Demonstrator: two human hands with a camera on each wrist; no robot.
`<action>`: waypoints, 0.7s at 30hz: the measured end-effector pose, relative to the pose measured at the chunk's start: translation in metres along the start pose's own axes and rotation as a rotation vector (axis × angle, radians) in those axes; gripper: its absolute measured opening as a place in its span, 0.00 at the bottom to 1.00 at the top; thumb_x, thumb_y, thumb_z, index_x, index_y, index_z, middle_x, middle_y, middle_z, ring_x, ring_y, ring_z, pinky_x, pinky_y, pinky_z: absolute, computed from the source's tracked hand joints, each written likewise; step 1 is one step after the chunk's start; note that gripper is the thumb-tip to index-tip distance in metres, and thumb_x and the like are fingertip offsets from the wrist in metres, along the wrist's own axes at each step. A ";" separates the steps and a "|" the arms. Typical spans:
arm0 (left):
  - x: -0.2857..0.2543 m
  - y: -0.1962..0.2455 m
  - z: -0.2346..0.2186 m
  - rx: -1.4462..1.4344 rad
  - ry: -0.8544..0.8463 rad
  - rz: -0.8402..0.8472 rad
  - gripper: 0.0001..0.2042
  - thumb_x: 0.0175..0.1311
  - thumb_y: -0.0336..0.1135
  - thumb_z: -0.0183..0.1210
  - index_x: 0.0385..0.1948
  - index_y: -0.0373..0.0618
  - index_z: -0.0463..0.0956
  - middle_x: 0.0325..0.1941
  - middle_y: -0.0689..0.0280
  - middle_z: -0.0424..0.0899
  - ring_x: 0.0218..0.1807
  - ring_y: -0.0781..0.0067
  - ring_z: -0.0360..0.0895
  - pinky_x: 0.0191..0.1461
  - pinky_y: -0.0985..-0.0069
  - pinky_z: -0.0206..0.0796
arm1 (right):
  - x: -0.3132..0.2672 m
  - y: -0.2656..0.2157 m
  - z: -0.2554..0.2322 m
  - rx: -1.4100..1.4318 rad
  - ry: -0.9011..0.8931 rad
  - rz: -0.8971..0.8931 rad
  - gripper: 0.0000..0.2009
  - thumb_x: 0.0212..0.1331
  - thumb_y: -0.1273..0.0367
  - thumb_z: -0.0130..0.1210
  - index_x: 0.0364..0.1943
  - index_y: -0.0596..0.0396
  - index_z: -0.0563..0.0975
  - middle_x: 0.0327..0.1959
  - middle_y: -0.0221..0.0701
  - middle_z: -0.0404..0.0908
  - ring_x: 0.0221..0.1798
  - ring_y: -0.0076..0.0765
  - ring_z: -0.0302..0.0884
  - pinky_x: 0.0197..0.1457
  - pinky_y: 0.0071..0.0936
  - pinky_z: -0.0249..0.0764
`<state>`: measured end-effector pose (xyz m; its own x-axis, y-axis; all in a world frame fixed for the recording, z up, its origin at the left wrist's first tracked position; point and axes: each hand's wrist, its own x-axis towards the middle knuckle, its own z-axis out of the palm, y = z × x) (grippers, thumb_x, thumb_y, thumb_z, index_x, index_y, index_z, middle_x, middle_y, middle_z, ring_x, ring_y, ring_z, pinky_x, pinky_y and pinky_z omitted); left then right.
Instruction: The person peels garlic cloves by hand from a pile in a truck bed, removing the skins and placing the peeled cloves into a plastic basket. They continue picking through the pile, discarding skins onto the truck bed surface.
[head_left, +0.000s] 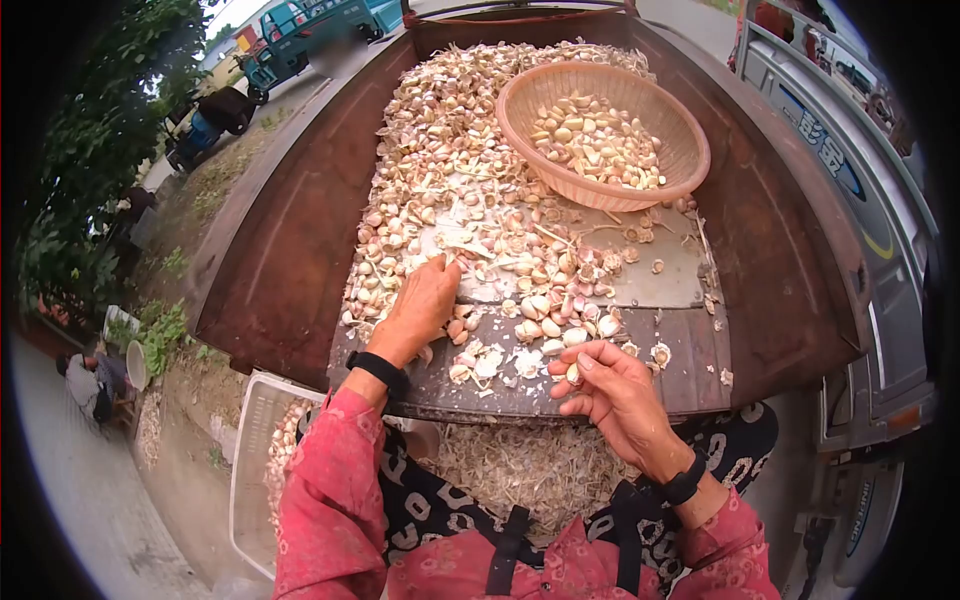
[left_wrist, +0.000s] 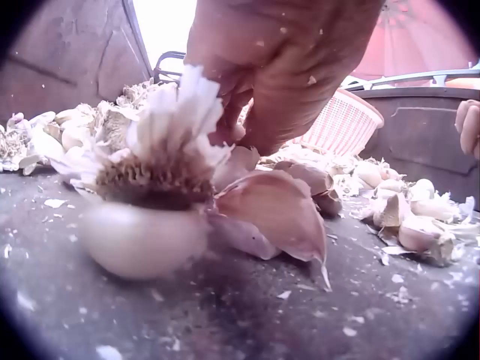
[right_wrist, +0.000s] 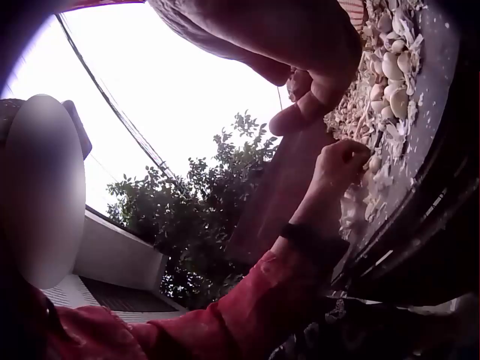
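left hand (head_left: 425,305): fingers curled, picking among garlic cloves (head_left: 470,235) on the bench (head_left: 690,375)
right hand (head_left: 610,385): fingers pinch one clove (head_left: 574,373)
risk: clove may slip into the husks (head_left: 530,470) below

Right hand (right_wrist: 300,52) above, garlic cloves (right_wrist: 390,75), tree (right_wrist: 202,202)

left hand (head_left: 420,305) at frame centre, palm down, fingers curled downward. right hand (head_left: 610,385) lower right, palm up, fingers curled, thumb pinching.
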<state>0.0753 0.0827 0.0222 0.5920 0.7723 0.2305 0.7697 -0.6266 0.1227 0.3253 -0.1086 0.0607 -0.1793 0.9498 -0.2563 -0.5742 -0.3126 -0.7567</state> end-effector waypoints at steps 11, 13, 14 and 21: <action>-0.018 0.011 -0.019 -1.037 0.030 -0.424 0.08 0.67 0.29 0.58 0.44 0.40 0.81 0.25 0.71 0.79 0.25 0.87 0.73 0.25 0.82 0.65 | 0.042 0.018 0.014 -0.026 -0.014 0.019 0.13 0.71 0.65 0.53 0.51 0.61 0.73 0.47 0.36 0.79 0.42 0.26 0.80 0.41 0.21 0.81; -0.022 0.015 -0.017 -0.785 0.056 -0.341 0.08 0.67 0.29 0.58 0.44 0.42 0.82 0.26 0.72 0.80 0.26 0.87 0.74 0.24 0.85 0.63 | 0.063 0.022 0.013 -0.024 -0.078 0.000 0.13 0.70 0.67 0.54 0.53 0.60 0.74 0.47 0.34 0.80 0.43 0.26 0.81 0.41 0.21 0.81; -0.023 0.019 -0.022 -0.825 0.068 -0.376 0.12 0.66 0.30 0.60 0.50 0.44 0.80 0.27 0.71 0.81 0.27 0.87 0.76 0.24 0.88 0.62 | 0.072 0.017 0.011 -0.106 -0.043 -0.013 0.13 0.70 0.68 0.54 0.53 0.61 0.74 0.45 0.33 0.80 0.42 0.26 0.81 0.42 0.21 0.82; -0.042 -0.005 -0.057 -1.081 0.227 -0.542 0.14 0.66 0.31 0.61 0.51 0.36 0.76 0.32 0.69 0.82 0.28 0.87 0.76 0.25 0.90 0.63 | 0.113 0.007 0.000 -1.578 -0.203 -0.735 0.05 0.62 0.75 0.52 0.38 0.59 0.79 0.35 0.38 0.77 0.39 0.41 0.79 0.41 0.35 0.76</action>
<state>0.0326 0.0477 0.0672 0.1193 0.9916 0.0500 0.2452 -0.0782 0.9663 0.3010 -0.0038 0.0259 -0.4202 0.8345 0.3565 0.6602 0.5507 -0.5107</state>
